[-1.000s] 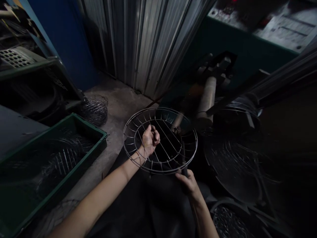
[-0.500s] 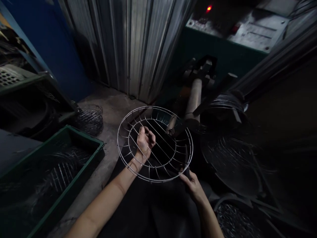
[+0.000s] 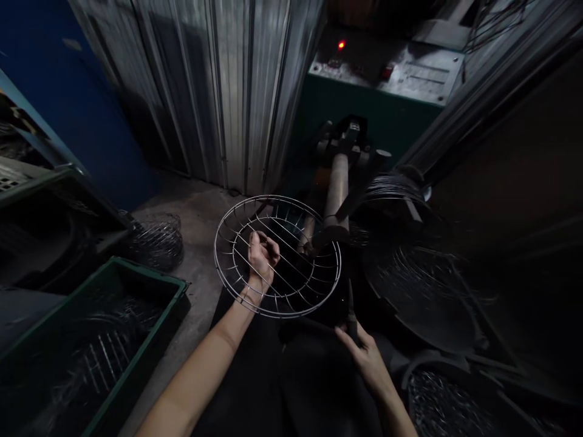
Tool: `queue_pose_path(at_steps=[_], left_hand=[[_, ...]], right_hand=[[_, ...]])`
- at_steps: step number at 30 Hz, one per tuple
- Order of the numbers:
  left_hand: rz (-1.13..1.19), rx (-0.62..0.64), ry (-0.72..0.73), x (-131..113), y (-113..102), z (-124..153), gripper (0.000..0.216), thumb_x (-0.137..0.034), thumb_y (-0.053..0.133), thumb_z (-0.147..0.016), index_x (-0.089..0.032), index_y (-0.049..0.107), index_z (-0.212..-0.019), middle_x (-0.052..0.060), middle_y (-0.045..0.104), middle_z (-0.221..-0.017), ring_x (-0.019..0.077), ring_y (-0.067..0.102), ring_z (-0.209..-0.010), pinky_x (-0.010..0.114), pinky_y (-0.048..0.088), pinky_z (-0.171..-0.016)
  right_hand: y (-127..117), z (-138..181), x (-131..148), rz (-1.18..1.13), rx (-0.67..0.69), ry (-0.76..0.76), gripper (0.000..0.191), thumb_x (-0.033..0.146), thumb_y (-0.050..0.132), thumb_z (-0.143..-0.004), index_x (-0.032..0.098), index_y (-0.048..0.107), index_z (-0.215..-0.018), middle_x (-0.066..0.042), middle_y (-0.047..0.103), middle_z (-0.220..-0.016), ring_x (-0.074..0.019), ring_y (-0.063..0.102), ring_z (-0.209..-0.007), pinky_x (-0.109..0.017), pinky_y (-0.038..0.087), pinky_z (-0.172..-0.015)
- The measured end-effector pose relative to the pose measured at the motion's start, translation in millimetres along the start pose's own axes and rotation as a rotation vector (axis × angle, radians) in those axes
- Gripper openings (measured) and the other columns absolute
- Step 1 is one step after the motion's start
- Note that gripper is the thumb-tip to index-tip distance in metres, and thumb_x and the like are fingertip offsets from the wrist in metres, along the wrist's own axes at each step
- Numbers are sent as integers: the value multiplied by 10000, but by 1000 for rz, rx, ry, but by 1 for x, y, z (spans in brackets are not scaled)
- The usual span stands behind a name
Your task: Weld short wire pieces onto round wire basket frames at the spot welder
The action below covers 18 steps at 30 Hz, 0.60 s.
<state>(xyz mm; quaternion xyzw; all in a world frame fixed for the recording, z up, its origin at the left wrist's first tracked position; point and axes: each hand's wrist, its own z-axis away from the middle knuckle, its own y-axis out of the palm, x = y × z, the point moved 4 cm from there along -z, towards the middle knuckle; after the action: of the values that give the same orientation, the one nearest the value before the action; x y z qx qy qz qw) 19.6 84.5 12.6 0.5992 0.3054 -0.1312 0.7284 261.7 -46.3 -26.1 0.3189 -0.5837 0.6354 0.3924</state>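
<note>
Fingers, left hand [image 3: 263,254]: half-curled at wire basket [image 3: 290,240], right of green crate [image 3: 152,276]; cannot tell if gripping. Right hand [image 3: 362,347]: closed around dark tool [image 3: 352,328], farther right of crate. Panel [image 3: 423,76] markings, beyond and right of crate: cannot read.

The grey concrete floor [image 3: 200,209] holds a round pile of thin grey metal wire [image 3: 159,241] and a long green plastic box [image 3: 150,272].
</note>
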Motion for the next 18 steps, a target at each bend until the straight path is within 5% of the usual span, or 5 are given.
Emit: queue_pose_path(at_steps=[10, 14, 18], left_hand=[[-41, 13, 22, -6, -1, 1, 303, -509, 507, -850, -217, 446, -801, -64, 488, -465, 78, 425, -366, 160, 280, -371], [-92, 105, -45, -12, -2, 1, 291, -494, 536, -837, -214, 467, -799, -52, 519, -507, 80, 464, -411, 163, 315, -398], [-160, 214, -91, -13, -1, 3, 275, -459, 564, -822, -196, 493, -787, -30, 554, -534, 88, 471, -427, 176, 343, -402]], right_hand=[[-8, 9, -12, -26, -85, 34, 424, 611, 602, -715, 189, 578, -683, -22, 565, -692, -183, 533, -690, -293, 453, -664], [-55, 45, -57, 391, -282, 25, 474, 639, 502, -740, 211, 694, -805, -81, 636, -919, -237, 612, -847, -341, 491, -768], [-106, 120, -105, 900, -527, 136, 460, 623, 419, -705, 306, 744, -782, -120, 605, -772, -309, 641, -722, -445, 487, -595]])
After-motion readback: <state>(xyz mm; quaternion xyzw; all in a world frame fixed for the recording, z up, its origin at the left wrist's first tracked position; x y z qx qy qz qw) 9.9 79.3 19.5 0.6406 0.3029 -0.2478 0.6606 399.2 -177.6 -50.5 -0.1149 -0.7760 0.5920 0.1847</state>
